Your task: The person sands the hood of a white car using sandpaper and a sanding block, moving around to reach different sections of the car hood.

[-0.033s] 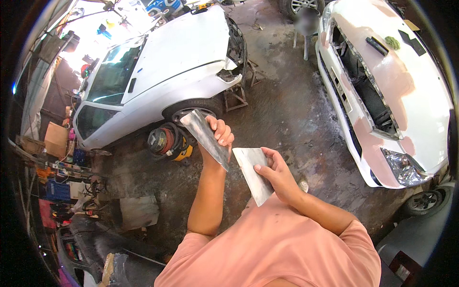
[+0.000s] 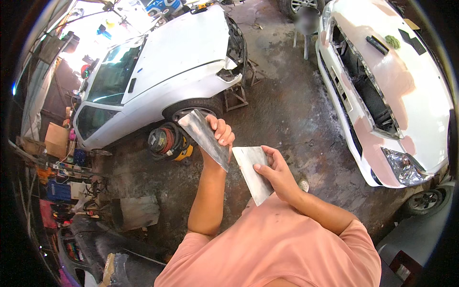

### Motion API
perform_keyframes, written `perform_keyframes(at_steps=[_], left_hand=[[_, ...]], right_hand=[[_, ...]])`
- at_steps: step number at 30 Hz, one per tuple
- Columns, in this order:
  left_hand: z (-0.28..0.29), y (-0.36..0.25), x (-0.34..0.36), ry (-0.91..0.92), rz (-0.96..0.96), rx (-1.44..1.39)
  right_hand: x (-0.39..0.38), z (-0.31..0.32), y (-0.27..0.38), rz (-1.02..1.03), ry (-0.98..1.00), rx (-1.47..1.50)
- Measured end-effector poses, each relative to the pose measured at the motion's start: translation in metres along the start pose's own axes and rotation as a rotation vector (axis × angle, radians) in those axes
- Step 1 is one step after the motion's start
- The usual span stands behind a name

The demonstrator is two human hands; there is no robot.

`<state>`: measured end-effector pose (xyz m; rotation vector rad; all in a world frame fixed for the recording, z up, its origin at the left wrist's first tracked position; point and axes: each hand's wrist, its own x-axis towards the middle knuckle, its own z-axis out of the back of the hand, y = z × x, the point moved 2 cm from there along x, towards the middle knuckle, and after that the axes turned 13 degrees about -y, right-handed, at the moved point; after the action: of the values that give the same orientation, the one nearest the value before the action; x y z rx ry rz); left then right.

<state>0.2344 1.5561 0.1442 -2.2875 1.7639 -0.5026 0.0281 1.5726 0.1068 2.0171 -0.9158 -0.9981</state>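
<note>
My left hand [image 2: 221, 131] is closed round the side of one flat metal putty spreader [image 2: 205, 138], a thin, tapering plate with grey smears on its face. It is held tilted, its wide end up and to the left. My right hand [image 2: 275, 170] grips a second putty spreader [image 2: 252, 173] by its right edge, the thumb lying over the front. This plate is paler, with whitish and grey smudges. The two plates are close together in front of my chest, with a small gap between them. The fingers behind the right plate are partly hidden.
A white car [image 2: 181, 43] with its front stripped stands at the upper left. By its wheel is a round shop vacuum [image 2: 167, 141] with a hose. On the right, a white bumper and bonnet [image 2: 387, 81] carry pinkish patches. Metal stands [image 2: 236, 98] rest on the stained floor.
Almost nothing differs. The plate in my left hand has shifted very slightly to the left; both hands keep their hold.
</note>
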Motion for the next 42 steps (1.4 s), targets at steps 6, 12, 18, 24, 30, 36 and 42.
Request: perform_keyframes(at_steps=[6,12,18,24,30,36,42], left_hand=[[-0.006,0.001,0.008,0.044,-0.113,0.077],[-0.010,-0.005,0.004,-0.126,-0.551,0.482],[-0.019,-0.004,-0.002,-0.251,-0.795,0.649],[-0.001,-0.009,-0.014,-0.523,-1.044,1.020],[0.024,0.015,-0.029,-0.946,-0.609,1.056],[0.051,0.047,-0.073,-0.761,-0.420,1.180],[0.040,0.072,-0.094,-0.569,0.065,1.026]], right_hand=[[-0.002,-0.003,0.002,0.049,0.057,-0.091],[-0.010,-0.003,0.010,0.027,0.087,-0.066],[-0.017,-0.014,0.029,0.032,0.119,-0.008],[-0.021,-0.028,0.049,0.031,0.063,0.164],[0.000,0.004,0.062,0.121,-0.184,0.238],[0.033,0.051,0.040,0.056,-0.310,0.394],[0.039,0.013,0.034,-0.035,-0.180,0.399]])
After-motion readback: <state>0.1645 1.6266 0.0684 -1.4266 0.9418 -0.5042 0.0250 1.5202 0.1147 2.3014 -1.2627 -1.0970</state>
